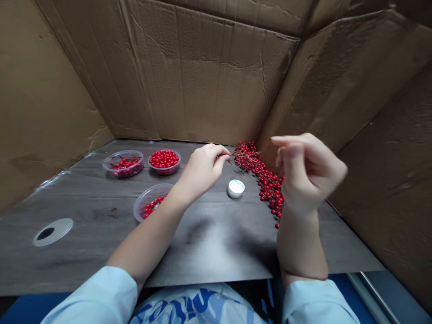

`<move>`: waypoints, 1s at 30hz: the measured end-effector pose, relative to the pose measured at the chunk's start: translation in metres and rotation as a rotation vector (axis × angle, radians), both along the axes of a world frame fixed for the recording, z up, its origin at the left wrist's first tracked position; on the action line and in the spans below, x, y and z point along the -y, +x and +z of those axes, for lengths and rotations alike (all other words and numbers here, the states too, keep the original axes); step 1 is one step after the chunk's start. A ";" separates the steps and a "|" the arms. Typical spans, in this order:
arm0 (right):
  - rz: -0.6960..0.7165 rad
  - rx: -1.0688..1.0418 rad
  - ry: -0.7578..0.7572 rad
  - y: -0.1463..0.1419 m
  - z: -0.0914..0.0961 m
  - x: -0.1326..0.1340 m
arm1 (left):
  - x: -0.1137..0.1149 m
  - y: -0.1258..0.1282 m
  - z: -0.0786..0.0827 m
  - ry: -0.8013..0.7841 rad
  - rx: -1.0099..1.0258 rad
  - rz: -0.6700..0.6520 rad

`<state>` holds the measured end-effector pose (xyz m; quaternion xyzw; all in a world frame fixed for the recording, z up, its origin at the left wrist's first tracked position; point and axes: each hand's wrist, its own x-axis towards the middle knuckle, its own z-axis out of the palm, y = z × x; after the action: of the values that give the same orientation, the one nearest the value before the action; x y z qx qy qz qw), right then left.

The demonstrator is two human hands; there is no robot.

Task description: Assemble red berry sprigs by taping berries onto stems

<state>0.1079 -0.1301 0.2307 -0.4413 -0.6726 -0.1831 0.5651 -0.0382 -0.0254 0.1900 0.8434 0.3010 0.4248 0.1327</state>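
the left hand (pixel 206 169) pinches a stem (pixel 245 155); whether the raised right hand (pixel 308 173) holds anything, i cannot tell. a low sweep could scatter the red berries (pixel 271 185).

A grey wood-grain bench (pixel 91 198) carries a clear tub (pixel 105 167) at back left, a second tub (pixel 165 172) beside it, a nearer tub (pixel 137 209), a white cup (pixel 236 194), red-berry sprigs (pixel 268 182) and a flat translucent disc (pixel 61 229).

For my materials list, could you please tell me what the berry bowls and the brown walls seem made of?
Berry bowls: probably smooth, translucent plastic; red berries show through. Brown walls: likely matte cardboard, given the creases and folds.
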 end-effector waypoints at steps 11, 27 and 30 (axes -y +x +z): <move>-0.050 0.073 -0.597 0.049 -0.035 -0.048 | -0.008 0.003 -0.008 -0.048 -0.125 0.070; -0.120 0.177 -0.773 0.066 -0.116 -0.069 | -0.025 0.059 -0.055 0.010 -0.445 0.005; -0.155 0.145 -0.808 0.069 -0.127 -0.070 | -0.029 0.061 -0.064 -0.008 -0.466 -0.022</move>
<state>0.1765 -0.0599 0.1038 -0.6629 -0.6932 0.0231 0.2822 0.0231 0.0039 0.1264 0.9214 0.3160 0.2158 0.0673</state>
